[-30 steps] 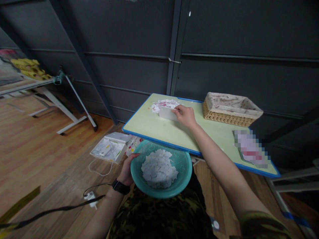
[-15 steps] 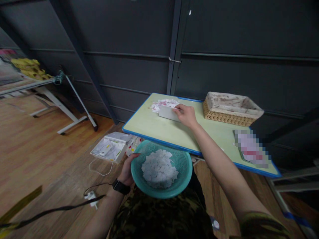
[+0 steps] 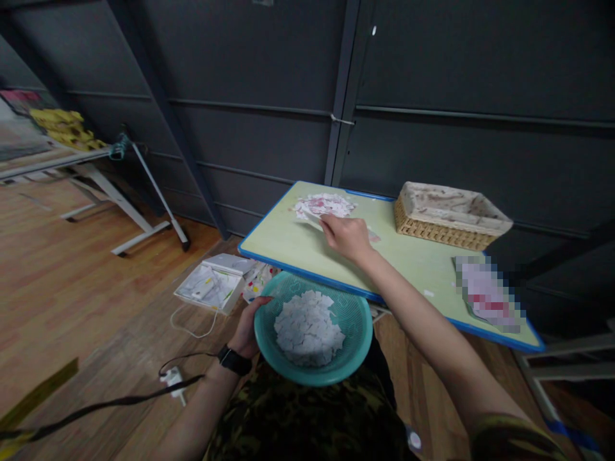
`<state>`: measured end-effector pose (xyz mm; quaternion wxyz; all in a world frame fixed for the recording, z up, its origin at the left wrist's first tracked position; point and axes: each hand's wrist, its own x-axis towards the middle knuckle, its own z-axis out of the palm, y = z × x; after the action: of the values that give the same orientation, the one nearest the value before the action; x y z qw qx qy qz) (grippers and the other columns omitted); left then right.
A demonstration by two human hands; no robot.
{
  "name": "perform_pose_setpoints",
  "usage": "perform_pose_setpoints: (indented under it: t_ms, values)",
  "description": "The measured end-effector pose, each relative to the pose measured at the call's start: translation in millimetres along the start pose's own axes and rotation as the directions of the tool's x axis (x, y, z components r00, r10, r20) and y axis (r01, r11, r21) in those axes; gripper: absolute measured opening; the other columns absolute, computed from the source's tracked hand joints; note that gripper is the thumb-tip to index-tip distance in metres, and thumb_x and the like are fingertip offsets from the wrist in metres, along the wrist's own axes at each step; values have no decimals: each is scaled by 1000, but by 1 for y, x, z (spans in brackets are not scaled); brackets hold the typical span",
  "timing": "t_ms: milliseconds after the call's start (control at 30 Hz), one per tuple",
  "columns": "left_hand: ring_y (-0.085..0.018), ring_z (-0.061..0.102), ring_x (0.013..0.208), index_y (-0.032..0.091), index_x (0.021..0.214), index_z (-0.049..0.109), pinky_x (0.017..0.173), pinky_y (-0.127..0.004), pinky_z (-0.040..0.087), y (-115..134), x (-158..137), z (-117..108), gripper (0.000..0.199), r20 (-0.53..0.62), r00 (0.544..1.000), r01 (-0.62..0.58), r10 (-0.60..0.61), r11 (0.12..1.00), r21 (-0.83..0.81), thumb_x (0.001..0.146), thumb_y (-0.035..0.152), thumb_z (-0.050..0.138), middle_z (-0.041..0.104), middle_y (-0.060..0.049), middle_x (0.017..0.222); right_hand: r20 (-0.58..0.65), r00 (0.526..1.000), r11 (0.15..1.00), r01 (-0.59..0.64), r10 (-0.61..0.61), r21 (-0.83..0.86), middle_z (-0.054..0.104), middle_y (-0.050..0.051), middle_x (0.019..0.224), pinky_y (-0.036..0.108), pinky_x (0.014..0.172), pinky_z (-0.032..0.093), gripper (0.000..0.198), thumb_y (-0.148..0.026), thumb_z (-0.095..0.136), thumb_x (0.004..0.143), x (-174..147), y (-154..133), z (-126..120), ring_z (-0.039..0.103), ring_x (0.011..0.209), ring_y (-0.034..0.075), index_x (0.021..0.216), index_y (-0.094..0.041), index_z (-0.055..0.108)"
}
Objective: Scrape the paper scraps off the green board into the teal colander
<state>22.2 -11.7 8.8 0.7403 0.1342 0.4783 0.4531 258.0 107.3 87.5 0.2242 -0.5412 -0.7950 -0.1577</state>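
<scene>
My left hand (image 3: 247, 326), with a black watch at the wrist, grips the left rim of a turquoise plastic colander (image 3: 358, 349). Torn white paper scraps (image 3: 310, 326) lie heaped in the colander, just off the table's front edge. Over the pale green table (image 3: 273, 234), my right hand (image 3: 346, 237) is closed on a thin white flat card (image 3: 311, 221), now tilted and mostly covered by the fingers. Beyond the card is a pile of white and pinkish paper scraps (image 3: 329, 205). A pinkish flat piece (image 3: 373, 235) shows just right of the hand.
A lined wicker basket (image 3: 442, 237) stands at the table's back right. Nearer the right edge lies a blurred-out flat item (image 3: 487, 294). On the floor to the left are an open white box (image 3: 211, 285), cables and a white plug (image 3: 173, 381). A dark panelled wall (image 3: 259, 141) rises behind.
My right hand has moved slightly left and toward me, turning the card from upright to tilted. The left hand still holds the colander in place. The view has shifted slightly.
</scene>
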Motion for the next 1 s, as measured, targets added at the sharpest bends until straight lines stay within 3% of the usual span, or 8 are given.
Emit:
perform_pose_setpoints:
  t_ms: [167, 267, 333, 500, 633, 867, 1000]
  values:
    - [-19, 68, 56, 13, 71, 68, 53, -28, 52, -4, 3, -1, 13, 14, 1000, 8, -8, 1000, -17, 79, 17, 59, 73, -6, 60, 249, 931, 959, 283, -268, -29, 75, 12, 102, 29, 63, 45, 35, -15, 36, 97, -13, -55, -7, 70, 87, 22, 121, -15, 61]
    - [-18, 65, 51, 14, 74, 68, 54, -28, 53, -6, 6, -5, 6, 30, 999, -18, 18, 1000, -24, 75, 17, 63, 73, -4, 61, 359, 882, 939, 342, -305, -42, 68, 20, 121, 31, 69, 51, 38, -10, 31, 96, -17, -71, -4, 70, 96, 23, 124, -8, 56]
    - [-18, 65, 50, 14, 75, 69, 53, -29, 53, -7, 7, -7, 7, 21, 1000, -20, 20, 1000, -14, 74, 19, 64, 74, -4, 62, 406, 872, 941, 330, -273, -74, 66, 24, 121, 32, 71, 53, 38, -8, 31, 95, -17, -72, -1, 70, 97, 24, 124, -5, 55]
    - [-24, 72, 65, 14, 79, 70, 60, -33, 56, -6, 6, -5, 10, 24, 1000, -10, 11, 1000, -25, 76, 20, 62, 76, -7, 66, 441, 891, 966, 199, -107, -168, 70, 23, 107, 34, 70, 53, 36, -6, 33, 93, -16, -57, -3, 73, 89, 28, 118, -4, 58]
    - [-26, 73, 69, 15, 87, 70, 64, -35, 58, -7, 5, -3, 14, 34, 999, -22, 24, 999, -36, 76, 18, 63, 77, -6, 68, 400, 915, 972, 50, 47, -230, 73, 21, 96, 34, 69, 50, 34, -8, 35, 92, -23, -36, -11, 73, 87, 30, 113, -7, 62]
    - [-27, 75, 72, 13, 92, 70, 66, -35, 58, -10, 5, -1, 18, 46, 999, 26, -24, 999, -47, 78, 16, 60, 75, -5, 63, 158, 929, 922, -288, 334, -259, 75, 16, 89, 29, 65, 38, 38, -28, 36, 98, -31, 25, -40, 70, 78, 26, 115, -17, 68]
    - [-28, 75, 72, 12, 94, 71, 66, -37, 59, -11, 3, 3, 20, 14, 997, 73, -73, 997, -30, 79, 17, 59, 76, -7, 65, 36, 913, 893, -389, 407, -227, 75, 17, 88, 30, 64, 38, 41, -33, 38, 97, -32, 65, -57, 67, 75, 25, 110, -15, 72]
